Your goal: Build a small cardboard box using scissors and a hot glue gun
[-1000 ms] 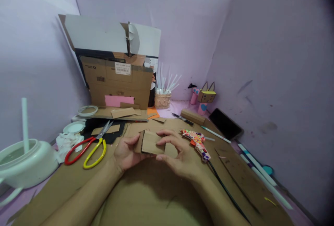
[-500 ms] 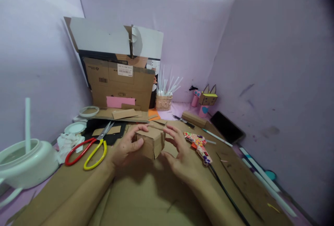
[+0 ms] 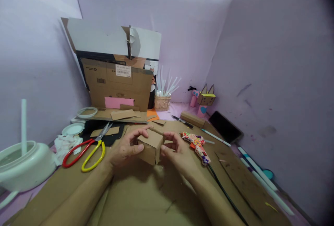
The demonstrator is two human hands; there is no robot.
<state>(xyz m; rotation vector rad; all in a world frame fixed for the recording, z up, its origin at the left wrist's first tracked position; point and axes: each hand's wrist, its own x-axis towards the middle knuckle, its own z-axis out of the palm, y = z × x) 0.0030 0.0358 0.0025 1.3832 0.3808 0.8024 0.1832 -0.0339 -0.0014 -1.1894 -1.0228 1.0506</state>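
Observation:
A small brown cardboard box (image 3: 147,153) is held between my two hands, slightly tilted above a large cardboard sheet (image 3: 138,198). My left hand (image 3: 122,152) grips its left side, thumb on the front face and fingers over the top rear edge. On the right, the thumb and fingers of my right hand (image 3: 180,154) close on the box's right side; its far side is hidden. Scissors (image 3: 100,137) with one red and one yellow handle lie left of my left hand. A glue gun (image 3: 197,142) with a colourful pattern lies just beyond my right hand.
A white pot (image 3: 33,165) stands at far left. Behind are a large opened carton (image 3: 114,87) and a basket (image 3: 162,103) of glue sticks. A phone (image 3: 225,127), a pen (image 3: 182,121) and a cardboard animal figure (image 3: 207,99) are at right. A black cord (image 3: 224,191) runs frontward.
The box has turned a little and lowered slightly in my hands. My right fingers have drawn in, and the thumb has come up against its right side.

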